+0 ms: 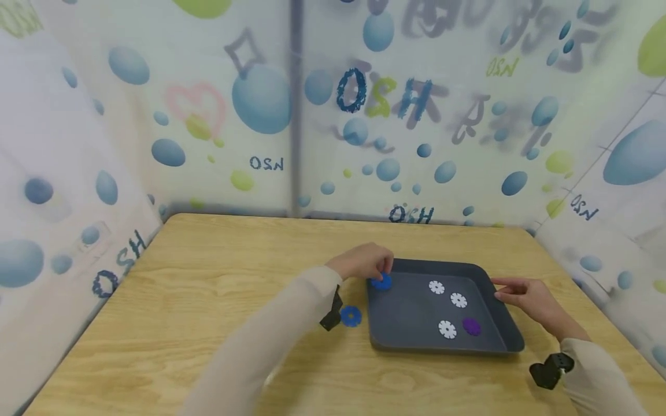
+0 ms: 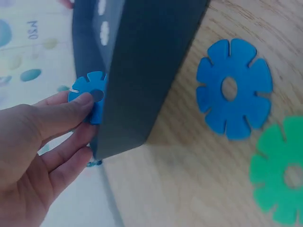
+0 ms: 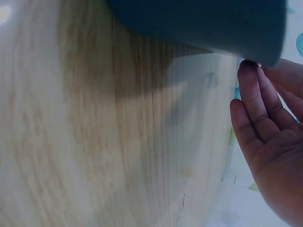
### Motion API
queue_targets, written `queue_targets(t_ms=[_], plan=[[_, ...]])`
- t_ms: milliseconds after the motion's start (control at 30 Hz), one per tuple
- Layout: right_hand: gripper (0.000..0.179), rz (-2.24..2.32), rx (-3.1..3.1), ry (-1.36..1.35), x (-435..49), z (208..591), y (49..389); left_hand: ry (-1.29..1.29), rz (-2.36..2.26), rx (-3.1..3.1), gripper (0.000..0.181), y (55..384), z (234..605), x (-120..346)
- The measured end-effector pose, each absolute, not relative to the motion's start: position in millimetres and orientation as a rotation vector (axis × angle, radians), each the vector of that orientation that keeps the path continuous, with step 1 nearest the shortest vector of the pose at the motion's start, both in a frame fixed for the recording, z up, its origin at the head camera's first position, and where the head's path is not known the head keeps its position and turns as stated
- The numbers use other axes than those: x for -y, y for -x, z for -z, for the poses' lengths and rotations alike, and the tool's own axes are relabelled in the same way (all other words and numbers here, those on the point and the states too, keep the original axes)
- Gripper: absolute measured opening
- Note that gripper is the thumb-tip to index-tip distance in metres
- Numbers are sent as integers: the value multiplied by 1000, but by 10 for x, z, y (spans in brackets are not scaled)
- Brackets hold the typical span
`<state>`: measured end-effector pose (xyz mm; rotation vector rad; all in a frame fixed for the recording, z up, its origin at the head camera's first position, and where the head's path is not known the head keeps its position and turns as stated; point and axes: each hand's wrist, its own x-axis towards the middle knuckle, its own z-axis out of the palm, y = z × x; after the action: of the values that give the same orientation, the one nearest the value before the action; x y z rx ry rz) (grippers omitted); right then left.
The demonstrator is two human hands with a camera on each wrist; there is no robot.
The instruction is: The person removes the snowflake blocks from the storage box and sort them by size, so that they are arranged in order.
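Note:
Between thumb and fingers my left hand [image 1: 364,261] pinches a blue notched plastic disc [image 1: 383,283] at the far left corner inside a dark grey tray [image 1: 408,318]. The left wrist view shows that disc upright against the tray wall. Another blue notched disc [image 1: 345,317] lies on the table just left of the tray. Inside the tray are three white notched discs [image 1: 441,333] and a purple one [image 1: 472,327]. My right hand [image 1: 536,300] holds the tray's right rim, with fingertips under the edge in the right wrist view; its thumb is partly hidden there.
A green notched disc [image 2: 270,182] lies on the table near the loose blue one, hidden behind the left forearm in the head view. The light wooden table [image 1: 229,266] ends at patterned curtain walls [image 1: 333,150] at the back and sides.

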<state>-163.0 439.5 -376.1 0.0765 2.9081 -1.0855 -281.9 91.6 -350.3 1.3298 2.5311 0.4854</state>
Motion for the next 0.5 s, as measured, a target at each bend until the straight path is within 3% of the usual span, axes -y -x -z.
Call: queue_targets(t_ms=[500], plan=[[51,1063,-2887,-52,-4368,3751,1676,-1269,-787,-2516,13,2861,3316,57]])
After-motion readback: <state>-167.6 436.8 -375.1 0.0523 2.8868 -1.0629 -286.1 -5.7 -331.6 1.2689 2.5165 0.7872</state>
